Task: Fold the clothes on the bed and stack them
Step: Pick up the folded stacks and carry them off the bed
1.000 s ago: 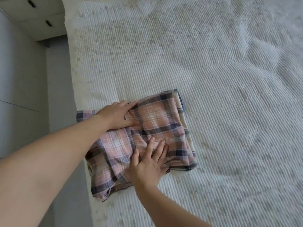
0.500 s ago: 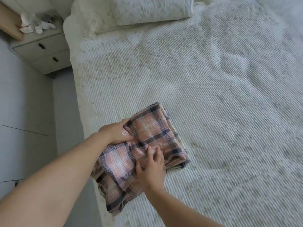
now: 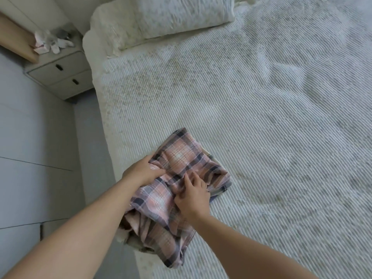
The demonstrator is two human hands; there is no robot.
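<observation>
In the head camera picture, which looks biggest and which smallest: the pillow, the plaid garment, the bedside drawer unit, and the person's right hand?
As they look in this view:
1. pillow and plaid garment: about alike, too close to rank; the pillow is cut off at the top
2. bedside drawer unit
3. right hand, though it is nearest the camera

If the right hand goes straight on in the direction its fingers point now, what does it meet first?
The right hand points up the bed, so it would first cross more of the plaid garment it grips. Beyond that only bare bedspread shows, then probably the pillow.
</observation>
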